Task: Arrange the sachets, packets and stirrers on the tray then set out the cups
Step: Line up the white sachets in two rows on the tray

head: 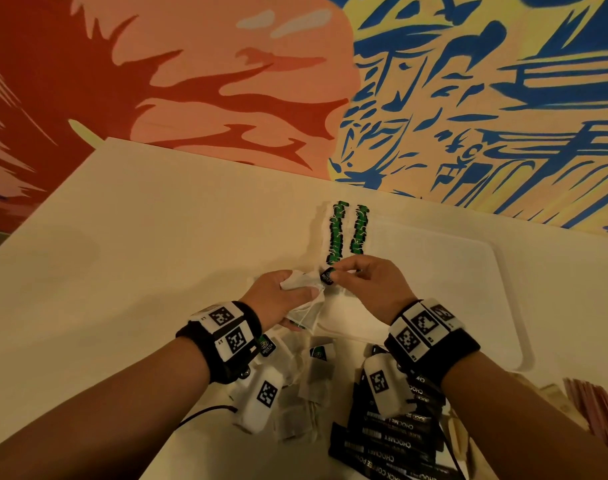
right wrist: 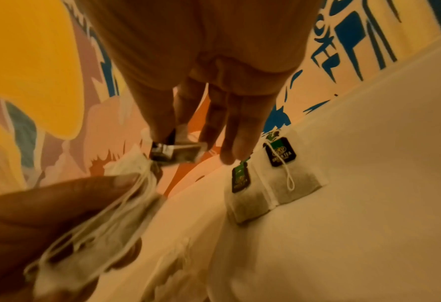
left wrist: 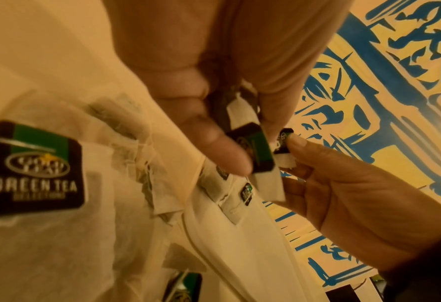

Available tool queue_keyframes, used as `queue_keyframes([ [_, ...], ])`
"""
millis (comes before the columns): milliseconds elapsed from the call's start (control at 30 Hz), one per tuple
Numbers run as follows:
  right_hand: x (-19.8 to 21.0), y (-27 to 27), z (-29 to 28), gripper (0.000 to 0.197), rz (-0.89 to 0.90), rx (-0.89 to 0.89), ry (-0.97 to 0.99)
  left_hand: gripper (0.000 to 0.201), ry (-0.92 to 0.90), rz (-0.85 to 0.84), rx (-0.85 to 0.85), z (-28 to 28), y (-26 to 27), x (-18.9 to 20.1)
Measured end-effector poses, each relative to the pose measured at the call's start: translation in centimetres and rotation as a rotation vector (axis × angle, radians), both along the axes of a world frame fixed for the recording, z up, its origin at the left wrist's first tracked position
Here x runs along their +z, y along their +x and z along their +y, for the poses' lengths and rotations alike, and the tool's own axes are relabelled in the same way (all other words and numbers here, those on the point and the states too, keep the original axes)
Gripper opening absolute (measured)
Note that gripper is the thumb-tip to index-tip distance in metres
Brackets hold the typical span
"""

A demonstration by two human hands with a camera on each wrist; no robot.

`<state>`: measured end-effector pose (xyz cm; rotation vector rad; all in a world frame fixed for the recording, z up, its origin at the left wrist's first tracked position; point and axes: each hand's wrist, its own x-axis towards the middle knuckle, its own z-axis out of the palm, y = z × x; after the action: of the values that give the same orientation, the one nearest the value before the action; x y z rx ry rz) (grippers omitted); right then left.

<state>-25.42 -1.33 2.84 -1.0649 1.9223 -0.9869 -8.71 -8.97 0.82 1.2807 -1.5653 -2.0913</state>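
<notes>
My left hand [head: 295,289] grips a bunch of white tea bags [head: 304,299] just above the tray's near left corner. My right hand [head: 344,271] pinches the black-and-green tag [head: 328,274] of one bag from that bunch. In the left wrist view, the left thumb presses a tag [left wrist: 259,152] while the right fingertips [left wrist: 295,143] pinch a second tag [left wrist: 283,141]. Two rows of green tea bags [head: 347,230] lie on the left part of the white tray [head: 468,271]. The right wrist view shows the nearest two laid bags [right wrist: 278,183] under my right fingers [right wrist: 237,130].
Loose tea bags [head: 306,382] lie heaped on the table under my left wrist. Black coffee sachets [head: 392,438] are stacked under my right wrist. Stirrers [head: 596,410] lie at the lower right. A painted wall rises behind the white table [head: 139,220].
</notes>
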Motion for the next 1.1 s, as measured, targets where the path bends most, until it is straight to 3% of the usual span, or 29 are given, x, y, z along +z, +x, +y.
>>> queue_keyframes([
  [300,0.1,-1.8,-0.1,0.02,0.162,-0.008,-0.004,0.019,-0.048,-0.018,0.004,-0.3,0.5,-0.4],
  [400,0.0,-2.2,-0.2,0.032,0.275,0.047,0.071,0.024,-0.048,-0.025,0.014,-0.6,0.6,-0.4],
  [533,0.6,-2.0,-0.2,0.027,0.434,0.173,0.142,0.028,-0.061,-0.036,0.03,-1.2,1.0,-0.6],
  [800,-0.4,-1.6,-0.5,0.021,0.37,0.317,0.274,0.02,-0.036,0.006,0.118,-2.2,1.2,-1.2],
  [1100,-2.4,-2.1,-2.5,0.021,0.406,0.201,0.287,0.034,-0.002,-0.017,0.053,-2.3,1.2,-1.7],
])
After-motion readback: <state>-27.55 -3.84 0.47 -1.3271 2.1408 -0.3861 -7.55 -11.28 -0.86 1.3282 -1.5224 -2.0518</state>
